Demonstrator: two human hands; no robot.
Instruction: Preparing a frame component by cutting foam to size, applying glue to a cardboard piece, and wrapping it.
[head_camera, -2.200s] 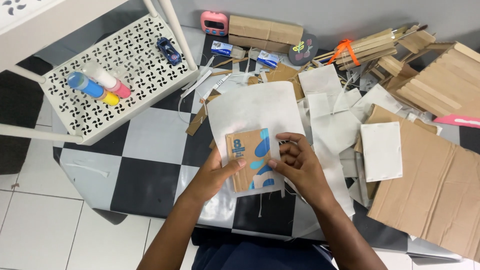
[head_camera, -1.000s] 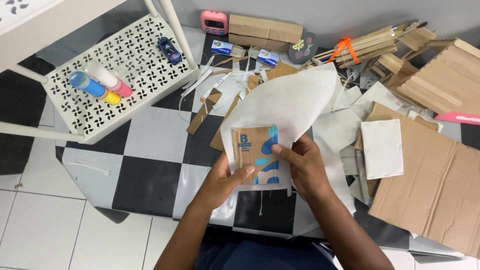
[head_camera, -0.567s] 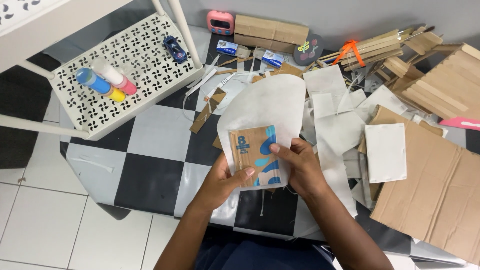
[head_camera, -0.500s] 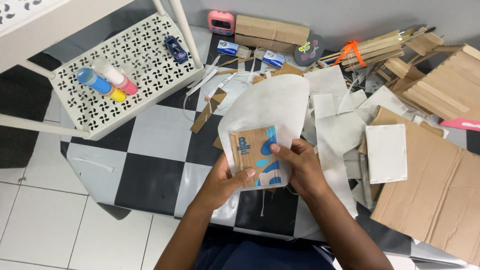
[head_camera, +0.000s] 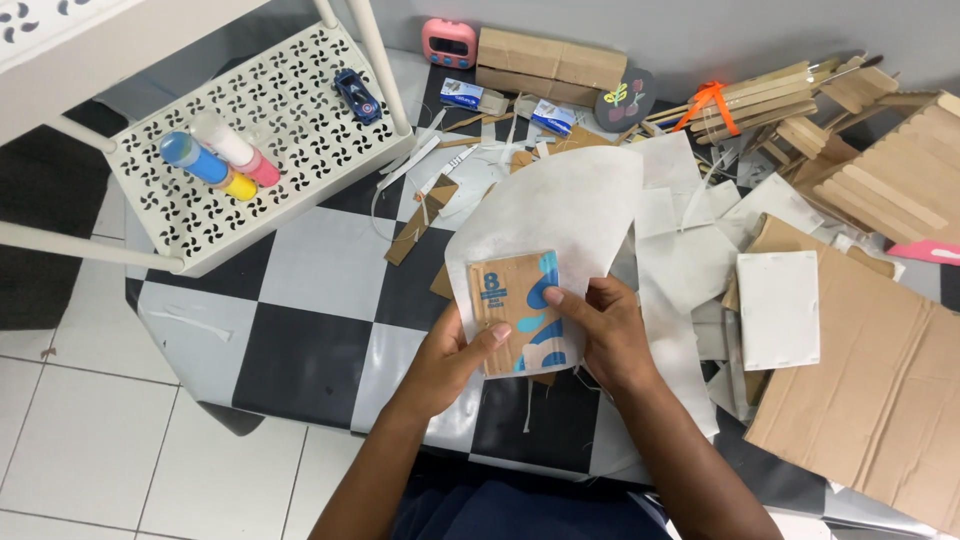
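We look down on a checkered black-and-white bench (head_camera: 300, 330) cluttered with cardboard and paper scraps. A big white sheet (head_camera: 560, 215) stands behind a small printed cardboard card (head_camera: 518, 310), likely backing it. Left hand (head_camera: 455, 355) clamps the card's lower-left edge, right hand (head_camera: 605, 335) pinches its right edge, holding it flat between them.

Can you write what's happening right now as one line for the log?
left hand: holds brown cardboard piece with blue shapes | right hand: grips the same piece | behind it: large white paper sheet | under: black-and-white checkered mat

Toy car (head_camera: 357, 94) on rack (head_camera: 290, 140), left
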